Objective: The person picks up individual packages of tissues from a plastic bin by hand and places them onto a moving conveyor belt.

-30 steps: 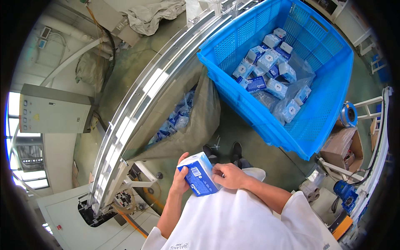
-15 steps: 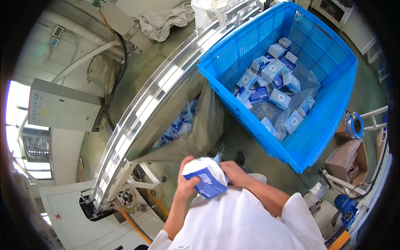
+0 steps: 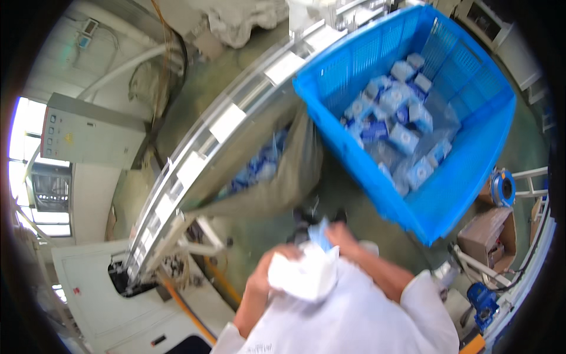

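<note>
Both hands, left [image 3: 266, 276] and right [image 3: 342, 237], grip 1 blurred, crinkly blue-white soft pack [image 3: 306, 270] near latticed plastic crate [image 3: 471, 171].

packs [image 3: 394, 121] in crate [image 3: 471, 171] — sack [image 3: 277, 177] left

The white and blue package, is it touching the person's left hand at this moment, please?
Touching: the head view shows the left hand wrapped against the package, no gap, though motion-blurred.

A green floor [image 3: 277, 230] carries a blue crate [image 3: 466, 171] of packs [image 3: 392, 112].
</note>
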### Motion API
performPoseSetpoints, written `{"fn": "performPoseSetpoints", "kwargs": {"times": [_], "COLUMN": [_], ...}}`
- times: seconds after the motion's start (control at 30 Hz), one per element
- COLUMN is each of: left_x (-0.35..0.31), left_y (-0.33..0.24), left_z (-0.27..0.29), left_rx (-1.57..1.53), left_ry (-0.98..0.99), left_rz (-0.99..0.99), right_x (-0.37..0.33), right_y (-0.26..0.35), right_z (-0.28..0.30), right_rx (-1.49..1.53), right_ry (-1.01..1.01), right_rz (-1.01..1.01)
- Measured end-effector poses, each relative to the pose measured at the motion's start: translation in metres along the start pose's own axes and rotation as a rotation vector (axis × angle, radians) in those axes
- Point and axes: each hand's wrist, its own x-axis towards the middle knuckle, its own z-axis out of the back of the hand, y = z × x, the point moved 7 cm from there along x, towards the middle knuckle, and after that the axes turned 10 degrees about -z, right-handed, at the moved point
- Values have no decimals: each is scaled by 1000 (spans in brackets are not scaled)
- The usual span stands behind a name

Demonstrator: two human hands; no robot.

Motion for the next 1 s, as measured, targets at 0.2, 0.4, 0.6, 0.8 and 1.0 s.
{"fn": "performPoseSetpoints", "kwargs": {"times": [0.2,0.4,0.6,0.8,1.0], "left_x": [7,-36,-56,-62,-6], "left_y": [-9,-22,7,-19,-23], "left_z": [-14,-10,-17,14,33], "left_rx": [27,-375,-363,-299,258], "left_ry": [29,-10,-331,-294,210], "left_rz": [59,658,1025,782,701], "right_x": [-65,-80,-106,7,53], "right_y": [84,115,153,112,115], "right_z": [-8,24,20,15,-173], "right_rx": [778,598,473,802,21], "right_ry": [555,408,453,140,716], "right_rz": [-365,104,324,39,-38]}}
